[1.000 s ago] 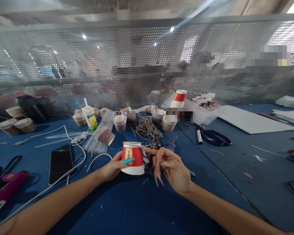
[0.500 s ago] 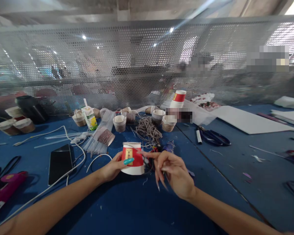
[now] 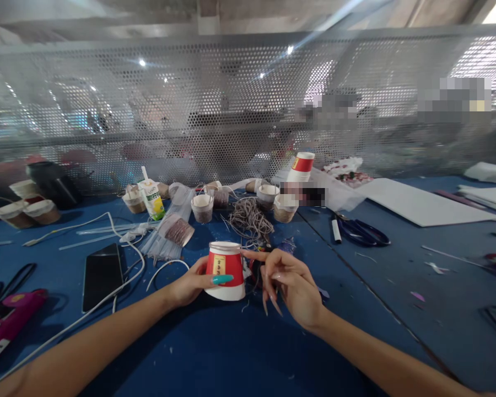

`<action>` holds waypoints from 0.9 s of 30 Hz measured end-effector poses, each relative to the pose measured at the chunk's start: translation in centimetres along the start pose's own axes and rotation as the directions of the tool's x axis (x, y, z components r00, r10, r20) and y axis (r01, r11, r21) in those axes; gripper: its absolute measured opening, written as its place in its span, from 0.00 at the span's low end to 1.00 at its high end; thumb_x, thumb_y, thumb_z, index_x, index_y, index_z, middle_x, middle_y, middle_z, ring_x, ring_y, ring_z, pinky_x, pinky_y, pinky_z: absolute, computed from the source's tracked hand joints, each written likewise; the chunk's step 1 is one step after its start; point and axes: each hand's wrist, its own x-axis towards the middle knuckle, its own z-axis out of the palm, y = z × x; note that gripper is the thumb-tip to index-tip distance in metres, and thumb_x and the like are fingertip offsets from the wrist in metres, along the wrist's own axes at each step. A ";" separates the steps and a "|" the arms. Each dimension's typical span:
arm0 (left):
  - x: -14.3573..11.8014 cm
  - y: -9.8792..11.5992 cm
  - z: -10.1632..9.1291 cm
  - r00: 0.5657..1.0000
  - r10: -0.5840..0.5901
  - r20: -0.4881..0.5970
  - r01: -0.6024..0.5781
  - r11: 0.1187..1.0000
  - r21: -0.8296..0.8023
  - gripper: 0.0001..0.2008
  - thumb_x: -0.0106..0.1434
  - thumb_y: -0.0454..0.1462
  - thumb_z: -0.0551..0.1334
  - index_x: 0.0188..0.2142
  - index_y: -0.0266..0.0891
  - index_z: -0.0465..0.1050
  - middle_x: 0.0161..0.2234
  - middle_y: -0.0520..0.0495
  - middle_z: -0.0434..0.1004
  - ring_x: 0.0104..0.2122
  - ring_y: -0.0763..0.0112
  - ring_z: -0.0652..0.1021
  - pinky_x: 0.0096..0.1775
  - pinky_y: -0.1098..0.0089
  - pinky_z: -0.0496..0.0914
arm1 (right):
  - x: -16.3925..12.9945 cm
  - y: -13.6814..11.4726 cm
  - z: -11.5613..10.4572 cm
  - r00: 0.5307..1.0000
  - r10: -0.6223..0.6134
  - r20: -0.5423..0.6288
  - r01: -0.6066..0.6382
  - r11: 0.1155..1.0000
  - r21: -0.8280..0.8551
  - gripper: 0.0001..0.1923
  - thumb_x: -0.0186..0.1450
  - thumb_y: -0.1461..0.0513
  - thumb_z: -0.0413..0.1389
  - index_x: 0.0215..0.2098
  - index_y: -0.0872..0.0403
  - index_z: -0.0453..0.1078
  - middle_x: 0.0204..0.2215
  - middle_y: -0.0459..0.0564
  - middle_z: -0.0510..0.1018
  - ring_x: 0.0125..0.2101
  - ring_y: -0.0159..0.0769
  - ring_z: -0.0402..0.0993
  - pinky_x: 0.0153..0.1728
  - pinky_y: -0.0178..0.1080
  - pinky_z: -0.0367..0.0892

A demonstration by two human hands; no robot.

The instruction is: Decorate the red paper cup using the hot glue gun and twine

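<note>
My left hand is closed around a red and white paper cup standing upside down, its thumb with a long teal nail across the printed label. Grey cord circles the cup near its upturned base. Close by on the right is my right hand, the index fingertip stretched to the cup's upper right side. Its thumb and other fingers are curled together, with the cord leading toward them; the grip itself is partly hidden. Behind the hands lies a loose heap of grey cord.
Several cord-wrapped cups, one a small bucket, stand toward the metal mesh screen. A phone, white cable and magenta glue gun lie left. Scissors and a white board are on the right.
The cord strand that slanted across the cup's front now lies around its upper edge. The cup has turned slightly, and my right hand has moved a little up and left.
</note>
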 end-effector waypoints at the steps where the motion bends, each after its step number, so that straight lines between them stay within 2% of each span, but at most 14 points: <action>1: 0.0 0.0 -0.1 1.000 0.000 -0.001 0.000 1.000 0.003 0.23 0.43 0.35 0.71 0.42 0.37 0.77 0.38 0.43 0.82 0.36 0.60 0.80 0.42 0.66 0.72 | 0.1 -0.1 0.0 1.000 -0.010 -0.025 0.010 1.000 0.001 0.04 0.52 0.67 0.51 0.23 0.54 0.67 0.34 0.53 0.81 0.11 0.23 0.60 0.14 0.33 0.64; 6: 0.0 0.0 -0.2 1.000 -0.004 0.026 0.002 0.999 0.046 0.25 0.46 0.36 0.71 0.45 0.36 0.74 0.42 0.40 0.81 0.41 0.56 0.79 0.46 0.60 0.70 | 0.5 -0.2 -0.2 0.986 -0.061 -0.158 0.057 0.998 -0.030 0.04 0.54 0.66 0.50 0.22 0.54 0.64 0.33 0.53 0.81 0.09 0.22 0.57 0.10 0.32 0.62; 10: 0.1 -0.2 -0.2 0.999 0.021 0.030 -0.022 0.999 0.045 0.26 0.47 0.37 0.70 0.47 0.35 0.73 0.43 0.39 0.80 0.43 0.54 0.79 0.48 0.57 0.68 | 0.5 0.1 -0.6 0.942 -0.175 -0.285 0.161 0.984 -0.073 0.03 0.58 0.66 0.50 0.28 0.53 0.63 0.27 0.45 0.77 0.08 0.22 0.56 0.08 0.30 0.60; 12: 0.2 -0.3 -0.2 0.999 0.031 -0.010 -0.030 0.998 0.057 0.26 0.46 0.37 0.71 0.46 0.36 0.73 0.42 0.40 0.80 0.42 0.55 0.79 0.48 0.57 0.69 | 0.2 0.1 -0.7 0.953 -0.226 -0.202 0.203 0.971 -0.126 0.03 0.59 0.66 0.50 0.29 0.52 0.64 0.31 0.45 0.76 0.10 0.21 0.57 0.10 0.30 0.63; 14: 0.2 -0.4 -0.2 0.998 0.040 -0.045 -0.037 0.997 0.074 0.27 0.44 0.37 0.72 0.45 0.36 0.74 0.41 0.41 0.80 0.41 0.56 0.79 0.47 0.58 0.69 | -0.2 0.0 -0.6 0.974 -0.224 -0.014 0.217 0.957 -0.195 0.04 0.59 0.67 0.50 0.28 0.54 0.64 0.39 0.49 0.76 0.13 0.20 0.60 0.13 0.30 0.64; 16: 0.3 -0.5 -0.1 0.997 0.049 -0.066 -0.044 0.995 0.086 0.28 0.41 0.37 0.73 0.44 0.37 0.74 0.41 0.42 0.81 0.41 0.58 0.78 0.46 0.59 0.69 | -0.6 -0.1 -0.4 0.971 -0.160 0.176 0.205 0.939 -0.277 0.05 0.59 0.67 0.50 0.28 0.54 0.65 0.45 0.53 0.75 0.16 0.22 0.64 0.15 0.30 0.65; 18: 0.3 -0.4 0.0 0.995 0.049 -0.085 -0.041 0.994 0.098 0.30 0.38 0.37 0.75 0.43 0.37 0.74 0.40 0.43 0.81 0.40 0.58 0.78 0.46 0.60 0.69 | -1.0 -0.3 -0.1 0.956 -0.087 0.280 0.187 0.916 -0.354 0.06 0.60 0.68 0.48 0.29 0.55 0.66 0.48 0.56 0.73 0.19 0.24 0.68 0.16 0.30 0.64; 20: 0.2 -0.3 0.2 0.994 0.042 -0.100 -0.031 0.993 0.116 0.30 0.37 0.37 0.75 0.42 0.37 0.74 0.39 0.43 0.81 0.39 0.59 0.78 0.46 0.60 0.69 | -1.1 -0.4 0.0 0.950 -0.060 0.307 0.185 0.900 -0.396 0.06 0.61 0.68 0.47 0.31 0.55 0.66 0.50 0.57 0.72 0.20 0.24 0.68 0.16 0.30 0.64; 24: 0.1 -0.1 0.5 0.996 0.042 -0.081 -0.029 0.988 0.151 0.30 0.37 0.39 0.75 0.43 0.37 0.74 0.38 0.43 0.80 0.39 0.59 0.78 0.46 0.59 0.69 | -1.1 -0.2 -0.2 0.960 -0.085 0.269 0.187 0.904 -0.384 0.06 0.62 0.67 0.48 0.31 0.54 0.65 0.51 0.57 0.72 0.17 0.22 0.66 0.15 0.29 0.64; 27: 0.1 -0.2 0.3 0.996 0.047 -0.082 -0.035 0.990 0.137 0.30 0.38 0.38 0.74 0.43 0.37 0.74 0.39 0.43 0.80 0.39 0.58 0.78 0.47 0.57 0.68 | -0.9 0.1 -0.5 0.969 -0.139 0.204 0.204 0.916 -0.345 0.06 0.62 0.67 0.48 0.29 0.54 0.66 0.45 0.55 0.76 0.14 0.21 0.62 0.15 0.30 0.65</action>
